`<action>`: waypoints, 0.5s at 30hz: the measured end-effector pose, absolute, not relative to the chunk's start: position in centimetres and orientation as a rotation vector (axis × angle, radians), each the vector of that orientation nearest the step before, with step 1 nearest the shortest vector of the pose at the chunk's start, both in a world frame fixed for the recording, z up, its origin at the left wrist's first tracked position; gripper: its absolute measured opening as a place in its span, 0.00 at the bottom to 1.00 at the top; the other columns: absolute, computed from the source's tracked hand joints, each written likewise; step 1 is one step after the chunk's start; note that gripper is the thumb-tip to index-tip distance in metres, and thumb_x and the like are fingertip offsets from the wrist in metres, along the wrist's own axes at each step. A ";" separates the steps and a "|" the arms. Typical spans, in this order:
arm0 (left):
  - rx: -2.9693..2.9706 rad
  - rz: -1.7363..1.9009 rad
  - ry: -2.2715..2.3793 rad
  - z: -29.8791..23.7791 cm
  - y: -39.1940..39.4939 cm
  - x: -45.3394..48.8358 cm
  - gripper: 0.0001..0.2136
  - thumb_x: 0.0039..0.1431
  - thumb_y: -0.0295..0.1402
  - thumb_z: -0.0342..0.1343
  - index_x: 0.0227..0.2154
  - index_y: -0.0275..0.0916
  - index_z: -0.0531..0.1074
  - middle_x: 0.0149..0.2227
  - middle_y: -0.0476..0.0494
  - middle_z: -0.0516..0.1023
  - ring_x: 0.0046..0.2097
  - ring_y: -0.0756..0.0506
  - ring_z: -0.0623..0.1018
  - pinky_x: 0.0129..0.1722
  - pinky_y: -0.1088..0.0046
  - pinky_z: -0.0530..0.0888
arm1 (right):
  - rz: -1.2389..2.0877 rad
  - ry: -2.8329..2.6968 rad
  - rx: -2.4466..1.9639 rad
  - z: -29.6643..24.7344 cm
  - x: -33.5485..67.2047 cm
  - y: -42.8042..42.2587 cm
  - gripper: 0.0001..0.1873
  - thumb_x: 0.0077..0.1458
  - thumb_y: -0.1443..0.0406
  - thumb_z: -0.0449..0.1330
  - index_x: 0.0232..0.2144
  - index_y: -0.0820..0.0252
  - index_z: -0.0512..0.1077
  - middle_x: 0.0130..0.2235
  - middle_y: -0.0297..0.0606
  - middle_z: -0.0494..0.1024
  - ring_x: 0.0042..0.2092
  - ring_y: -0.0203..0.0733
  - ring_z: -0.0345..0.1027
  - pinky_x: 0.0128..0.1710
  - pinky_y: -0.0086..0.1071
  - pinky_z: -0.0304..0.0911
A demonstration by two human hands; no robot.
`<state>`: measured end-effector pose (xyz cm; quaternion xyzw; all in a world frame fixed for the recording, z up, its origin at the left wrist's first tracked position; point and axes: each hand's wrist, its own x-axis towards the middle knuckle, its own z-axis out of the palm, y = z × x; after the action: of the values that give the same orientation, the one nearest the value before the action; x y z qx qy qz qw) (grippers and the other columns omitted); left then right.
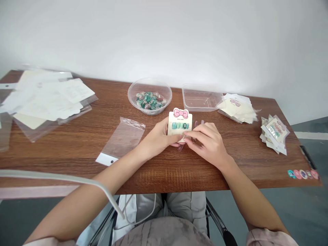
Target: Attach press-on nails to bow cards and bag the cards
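My left hand [161, 137] grips a cream display card [180, 119] by its left and lower edge. The card has a pink bow at its top and a row of green and teal press-on nails [180, 125] across its middle. At the card's lower right, the fingertips of my right hand [208, 141] are pinched together against its face. A small pale thing shows between the fingertips, too small to make out. Some pinkish nails lie on the table behind and below the card, partly covered by my hands.
A round clear bowl [131, 99] holds many loose nails, beside a rectangular clear tray [202, 108]. A plastic bag [125, 136] lies left of my hands. Papers and bags [48, 99] cover the far left. Bow cards [238, 107] and packed nail cards [275, 133] sit right. A white cable [64, 176] crosses the front left.
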<state>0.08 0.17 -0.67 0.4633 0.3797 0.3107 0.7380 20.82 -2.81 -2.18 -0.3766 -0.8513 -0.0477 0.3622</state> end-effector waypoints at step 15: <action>0.973 0.714 0.875 -1.1 0.2 0.5 0.21 0.49 0.34 0.74 0.44 0.36 0.73 0.36 0.46 0.83 0.33 0.49 0.81 0.32 0.76 0.77 | -0.141 -2.203 -0.985 -2.5 20.5 -2.7 0.03 0.66 0.66 0.63 0.41 0.57 0.78 0.29 0.34 0.75 0.31 0.41 0.63 0.35 0.38 0.59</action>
<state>0.55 0.18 -1.08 0.4426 0.3980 0.3247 0.7350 20.50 -2.67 -2.52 -0.3812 -0.8521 -0.0547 0.3544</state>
